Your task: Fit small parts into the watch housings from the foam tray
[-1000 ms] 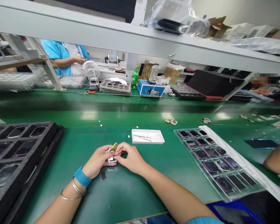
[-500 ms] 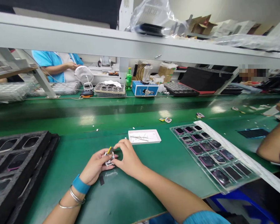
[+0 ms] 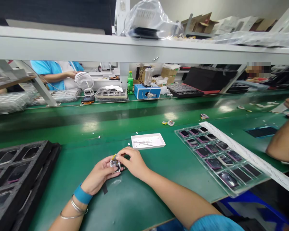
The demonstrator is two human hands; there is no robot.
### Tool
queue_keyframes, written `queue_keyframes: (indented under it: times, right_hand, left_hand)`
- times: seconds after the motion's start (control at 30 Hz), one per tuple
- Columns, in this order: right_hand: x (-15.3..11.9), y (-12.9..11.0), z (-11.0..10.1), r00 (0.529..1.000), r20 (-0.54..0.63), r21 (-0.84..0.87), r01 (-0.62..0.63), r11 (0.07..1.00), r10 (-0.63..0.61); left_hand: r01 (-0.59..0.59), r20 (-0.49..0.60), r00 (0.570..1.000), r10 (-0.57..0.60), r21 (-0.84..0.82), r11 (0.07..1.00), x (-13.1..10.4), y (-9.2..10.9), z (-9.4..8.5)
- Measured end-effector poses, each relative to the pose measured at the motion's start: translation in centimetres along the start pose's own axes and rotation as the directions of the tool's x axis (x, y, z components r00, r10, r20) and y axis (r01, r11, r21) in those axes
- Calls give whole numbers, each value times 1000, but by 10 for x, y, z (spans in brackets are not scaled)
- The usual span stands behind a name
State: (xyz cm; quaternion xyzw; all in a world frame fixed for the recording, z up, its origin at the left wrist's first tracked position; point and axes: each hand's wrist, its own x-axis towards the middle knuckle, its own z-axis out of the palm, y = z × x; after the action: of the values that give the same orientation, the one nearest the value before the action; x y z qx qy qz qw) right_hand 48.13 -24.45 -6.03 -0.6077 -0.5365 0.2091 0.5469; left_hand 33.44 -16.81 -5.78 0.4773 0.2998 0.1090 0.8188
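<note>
"Head view: what's our left hand (image 3: 100, 173) doing?"

"Gripping the small white device (image 3: 114, 164) above the green bench (image 3: 125, 205)."

"And our right hand (image 3: 134, 163)?"

"Partly closed, thumb and fingers pinching the yellow-edged piece (image 3: 114, 157) at the device's top."

Device (image 3: 115, 163) partly hidden by hands (image 3: 98, 175); foam tray (image 3: 16, 186) cut off at left

Above our left hand (image 3: 100, 175), we've got a broad, plain blue wristband (image 3: 83, 193) wrapped snug! Next up the forearm, we see slim, shiny silver bangles (image 3: 76, 206), looped loosely, a little rounded end showing on them. And over on our right arm (image 3: 178, 195), bare to near the elbow, a bright blue sleeve (image 3: 214, 223), softly creased!
</note>
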Motion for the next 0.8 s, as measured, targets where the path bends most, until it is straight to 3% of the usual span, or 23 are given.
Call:
queue_keyframes:
  times: [0.23,0.37,0.5,0.57,0.67,0.73,0.8]
  right_hand:
    - [-5,2,5,986,48,-195,164,967,-157]
    - [-7,1,5,929,154,-407,370,835,-337]
    - [-8,-1,3,892,253,-491,453,744,-376]
    - [-8,0,3,900,245,-473,436,766,-361]
    - [-7,4,4,946,163,-352,321,879,-280]
    - [-7,8,6,983,106,-177,167,970,-149]
    - [-5,14,9,989,146,53,-27,998,19]
  left_hand:
    - [4,-115,993,2,50,999,4,-2,3]
    - [29,-100,994,-46,-170,985,2,2,-1]
    - [16,-82,996,-43,-304,952,0,7,-4]
    - [-10,-107,994,-18,-254,967,0,7,-5]
    - [-45,-106,994,26,-172,984,0,6,-4]
    - [-71,-85,995,60,-130,989,0,5,-4]
    - [-98,-60,994,93,-97,990,1,3,-4]
